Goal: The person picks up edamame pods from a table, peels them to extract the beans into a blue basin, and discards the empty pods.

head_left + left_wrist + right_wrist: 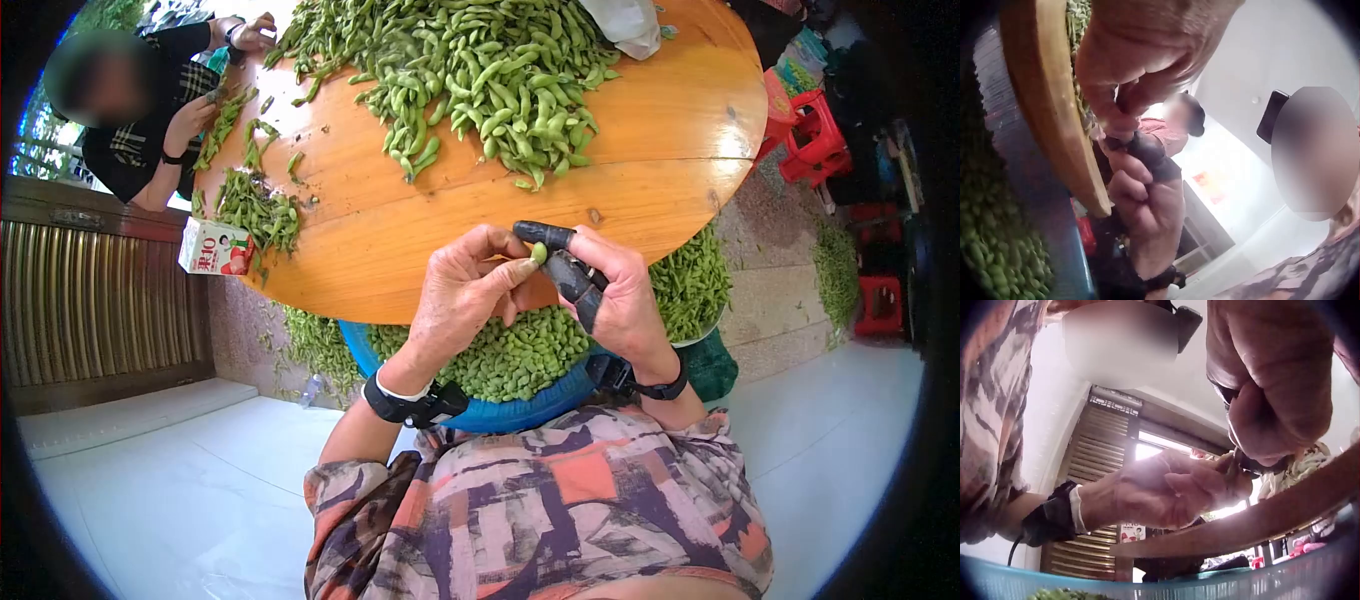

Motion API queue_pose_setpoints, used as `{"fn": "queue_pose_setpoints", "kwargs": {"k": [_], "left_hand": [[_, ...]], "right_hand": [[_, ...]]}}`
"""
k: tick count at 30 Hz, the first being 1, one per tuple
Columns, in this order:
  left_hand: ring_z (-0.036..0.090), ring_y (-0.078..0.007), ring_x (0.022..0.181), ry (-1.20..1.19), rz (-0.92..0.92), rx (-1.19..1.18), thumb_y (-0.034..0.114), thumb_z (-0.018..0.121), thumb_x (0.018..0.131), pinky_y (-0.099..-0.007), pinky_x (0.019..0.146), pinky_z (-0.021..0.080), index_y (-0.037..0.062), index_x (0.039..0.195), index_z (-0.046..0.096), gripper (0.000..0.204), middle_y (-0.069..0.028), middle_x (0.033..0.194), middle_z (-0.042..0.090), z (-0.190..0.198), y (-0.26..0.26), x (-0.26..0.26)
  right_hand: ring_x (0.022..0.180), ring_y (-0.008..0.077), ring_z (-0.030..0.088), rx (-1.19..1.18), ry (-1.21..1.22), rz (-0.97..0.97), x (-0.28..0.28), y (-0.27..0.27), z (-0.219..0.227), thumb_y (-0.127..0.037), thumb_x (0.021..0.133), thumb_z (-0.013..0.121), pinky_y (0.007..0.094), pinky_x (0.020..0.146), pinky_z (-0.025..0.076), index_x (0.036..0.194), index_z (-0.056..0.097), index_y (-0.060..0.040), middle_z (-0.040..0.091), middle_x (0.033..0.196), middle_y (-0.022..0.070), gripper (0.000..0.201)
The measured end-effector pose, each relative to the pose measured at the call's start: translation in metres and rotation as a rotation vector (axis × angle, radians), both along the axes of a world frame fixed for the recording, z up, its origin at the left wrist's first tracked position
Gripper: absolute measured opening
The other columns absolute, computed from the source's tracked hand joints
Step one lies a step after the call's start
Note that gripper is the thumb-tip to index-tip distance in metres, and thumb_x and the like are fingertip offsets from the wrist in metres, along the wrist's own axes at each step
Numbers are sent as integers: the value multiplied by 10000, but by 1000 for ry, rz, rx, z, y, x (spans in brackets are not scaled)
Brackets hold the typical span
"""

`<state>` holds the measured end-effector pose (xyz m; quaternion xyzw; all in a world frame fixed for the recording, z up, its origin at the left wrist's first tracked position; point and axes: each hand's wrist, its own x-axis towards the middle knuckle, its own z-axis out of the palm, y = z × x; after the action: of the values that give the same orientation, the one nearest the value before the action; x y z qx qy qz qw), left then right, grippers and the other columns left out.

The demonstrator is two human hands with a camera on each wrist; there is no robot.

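Green pod [539, 253] between both hands' fingers
Left fingers [487, 240] pinch it closely at their tips, its long axis seemingly crosswise to them; right fingers [542, 234] curl just beside it, grip unclear.

Pods [500, 90] on table [380, 240], carton [208, 248] at left edge, beans [520, 355] in basin [520, 414] below near edge

Patchy pink, purple and coral shirt [590, 510], black wrist straps [664, 388], black finger covers [572, 276]
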<state>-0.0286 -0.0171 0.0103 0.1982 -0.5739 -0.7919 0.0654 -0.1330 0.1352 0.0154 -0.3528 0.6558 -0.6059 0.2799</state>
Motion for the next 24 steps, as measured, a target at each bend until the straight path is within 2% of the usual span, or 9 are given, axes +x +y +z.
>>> {"fn": "queue_pose_setpoints", "kwargs": {"k": [5,7,10,16,17,19,20,22,24], "left_hand": [[582,-70,568,-48,-4,-103,38,649,914,-204,475,449,-37,971,641,94,-43,790,634,-7,5,2],[601,-87,593,-28,93,-360,12,665,886,-229,509,471,-46,920,643,70,-49,796,618,-7,13,1],[542,-55,526,50,127,-535,-3,625,917,-195,442,403,-25,946,628,37,-29,701,613,-20,16,2],[549,-60,540,53,139,-612,-22,621,905,-199,439,400,-20,920,628,17,-17,654,574,-14,20,3],[549,-60,540,53,136,-611,-22,621,905,-199,439,400,-20,920,628,17,-17,654,574,-11,20,3],[580,-87,572,-102,48,-34,10,645,897,-217,458,415,-8,920,649,29,-76,788,643,-5,15,6],[580,-87,572,-102,46,-34,10,645,897,-217,458,415,-8,920,649,29,-76,788,643,-5,11,8],[549,-73,554,-24,-97,290,39,633,919,-193,424,363,16,941,647,35,-85,802,661,-5,5,11],[546,-74,551,-38,-90,379,44,636,917,-194,420,357,16,934,649,35,-83,808,664,0,7,10]], "right_hand": [[705,272,494,37,218,4,-2,8,-5,85,727,508,303,640,404,1059,583,50,465,805,139,342],[689,335,459,21,239,-16,0,6,-5,88,702,520,337,625,397,1056,570,50,441,800,163,359],[699,339,472,50,269,-37,2,6,-3,82,696,533,346,630,402,1069,568,49,451,803,160,377],[720,357,492,50,318,-41,2,9,-1,75,714,551,363,630,412,1043,578,49,460,818,171,331],[720,357,492,51,317,-43,0,10,-4,75,714,551,363,630,412,1043,578,49,460,818,171,331],[655,257,532,-14,433,-26,-5,12,-10,55,779,582,326,570,406,1070,589,37,487,811,120,292],[655,257,532,-12,432,-28,-6,13,-8,55,779,582,326,570,406,1070,589,37,487,811,120,292],[553,109,484,-74,-381,98,-6,16,-1,-12,880,571,260,486,359,1049,598,36,489,727,29,177],[533,66,445,-157,-577,185,-14,17,-4,-39,915,544,230,468,330,1032,602,35,470,688,-6,150]]}}
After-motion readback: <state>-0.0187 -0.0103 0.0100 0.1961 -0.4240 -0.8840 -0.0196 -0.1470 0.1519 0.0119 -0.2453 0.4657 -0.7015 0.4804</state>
